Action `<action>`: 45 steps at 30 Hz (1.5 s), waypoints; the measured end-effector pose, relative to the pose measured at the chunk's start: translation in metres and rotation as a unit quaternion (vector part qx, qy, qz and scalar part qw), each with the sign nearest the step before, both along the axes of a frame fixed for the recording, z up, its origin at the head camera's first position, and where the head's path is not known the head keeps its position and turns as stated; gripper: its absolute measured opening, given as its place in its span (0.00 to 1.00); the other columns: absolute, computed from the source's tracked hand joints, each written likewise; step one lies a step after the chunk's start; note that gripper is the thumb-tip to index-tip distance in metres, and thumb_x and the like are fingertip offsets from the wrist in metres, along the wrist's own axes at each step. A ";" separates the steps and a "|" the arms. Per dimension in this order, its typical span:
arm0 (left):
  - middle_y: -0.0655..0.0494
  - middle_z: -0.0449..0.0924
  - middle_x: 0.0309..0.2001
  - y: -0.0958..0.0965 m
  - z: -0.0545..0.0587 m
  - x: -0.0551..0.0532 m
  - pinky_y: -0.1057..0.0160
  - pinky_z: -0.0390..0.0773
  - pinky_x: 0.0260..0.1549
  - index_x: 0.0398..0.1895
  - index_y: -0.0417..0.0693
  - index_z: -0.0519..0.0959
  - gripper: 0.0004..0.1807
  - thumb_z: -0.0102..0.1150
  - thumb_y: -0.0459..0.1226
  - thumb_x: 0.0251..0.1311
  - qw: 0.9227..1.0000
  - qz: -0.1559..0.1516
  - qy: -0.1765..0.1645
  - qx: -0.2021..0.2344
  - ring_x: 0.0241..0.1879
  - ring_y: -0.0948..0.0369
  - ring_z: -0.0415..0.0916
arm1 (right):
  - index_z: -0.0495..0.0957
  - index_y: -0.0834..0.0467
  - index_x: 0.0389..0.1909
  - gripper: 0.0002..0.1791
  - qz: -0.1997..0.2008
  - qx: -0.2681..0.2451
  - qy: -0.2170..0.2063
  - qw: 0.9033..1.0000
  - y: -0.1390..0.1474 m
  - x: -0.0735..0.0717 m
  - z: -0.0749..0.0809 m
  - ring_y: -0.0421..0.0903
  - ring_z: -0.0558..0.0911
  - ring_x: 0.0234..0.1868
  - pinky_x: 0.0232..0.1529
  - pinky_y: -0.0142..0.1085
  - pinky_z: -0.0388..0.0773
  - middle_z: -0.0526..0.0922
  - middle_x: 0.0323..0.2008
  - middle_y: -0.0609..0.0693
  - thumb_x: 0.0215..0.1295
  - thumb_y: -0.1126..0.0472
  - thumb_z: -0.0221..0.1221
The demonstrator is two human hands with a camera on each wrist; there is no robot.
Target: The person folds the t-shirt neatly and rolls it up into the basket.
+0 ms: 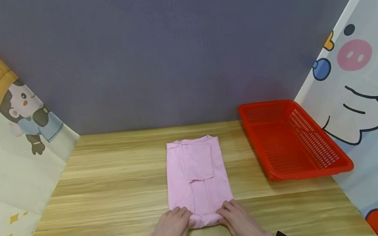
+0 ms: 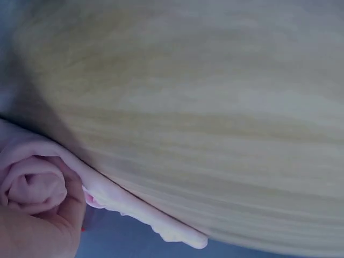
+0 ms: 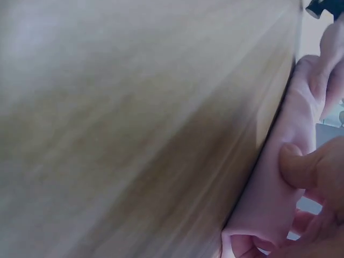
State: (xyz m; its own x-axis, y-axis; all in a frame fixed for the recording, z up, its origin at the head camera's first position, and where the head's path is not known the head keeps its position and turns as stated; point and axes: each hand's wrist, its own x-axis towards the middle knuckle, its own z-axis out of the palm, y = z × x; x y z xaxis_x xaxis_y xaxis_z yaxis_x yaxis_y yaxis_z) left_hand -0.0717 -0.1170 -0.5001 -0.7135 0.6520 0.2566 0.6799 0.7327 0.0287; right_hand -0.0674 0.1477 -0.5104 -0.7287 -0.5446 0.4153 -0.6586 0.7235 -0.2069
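A pink garment [image 1: 175, 175], folded into a long strip, lies on the table in the head view. A squarish layer, perhaps a folded sleeve or a pocket, shows on top. Its near end is rolled up, and the spiral end of the roll [image 2: 35, 185] shows in the left wrist view. My left hand [image 1: 171, 230] grips the roll's left end with curled fingers. At the right end, my right hand [image 1: 242, 222] holds the roll. The right wrist view shows the right thumb [image 3: 295, 164] pressed on the pink cloth. Some fingertips are hidden behind the roll.
A red perforated plastic basket [image 1: 266, 159] stands to the right on the wood-grain table [image 1: 111, 184]. A dark grey wall [image 1: 180, 55] rises behind the table. Printed cartoon sheets hang at the left and right. Each wrist wears a black band.
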 end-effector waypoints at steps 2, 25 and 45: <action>0.63 0.82 0.41 -0.001 -0.001 0.002 0.63 0.80 0.39 0.50 0.55 0.79 0.15 0.52 0.52 0.72 1.000 -0.001 0.015 -0.016 0.40 0.64 0.77 | 0.81 0.49 0.36 0.04 0.004 -0.011 -0.014 1.000 0.000 -0.002 0.000 0.37 0.68 0.35 0.36 0.29 0.68 0.72 0.31 0.37 0.61 0.57 0.66; 0.62 0.82 0.38 0.005 0.002 -0.001 0.68 0.77 0.33 0.47 0.53 0.83 0.09 0.57 0.39 0.67 0.998 0.042 -0.032 0.029 0.35 0.64 0.73 | 0.82 0.51 0.38 0.05 0.002 0.005 -0.182 0.983 0.002 -0.011 0.015 0.38 0.69 0.37 0.40 0.34 0.69 0.74 0.33 0.38 0.69 0.55 0.60; 0.61 0.77 0.40 0.005 0.007 -0.014 0.64 0.75 0.38 0.48 0.53 0.82 0.10 0.52 0.39 0.71 0.996 0.047 -0.075 0.014 0.40 0.61 0.71 | 0.77 0.52 0.36 0.12 0.033 0.036 0.037 0.998 0.001 -0.012 -0.003 0.40 0.73 0.37 0.39 0.32 0.73 0.74 0.34 0.41 0.54 0.58 0.69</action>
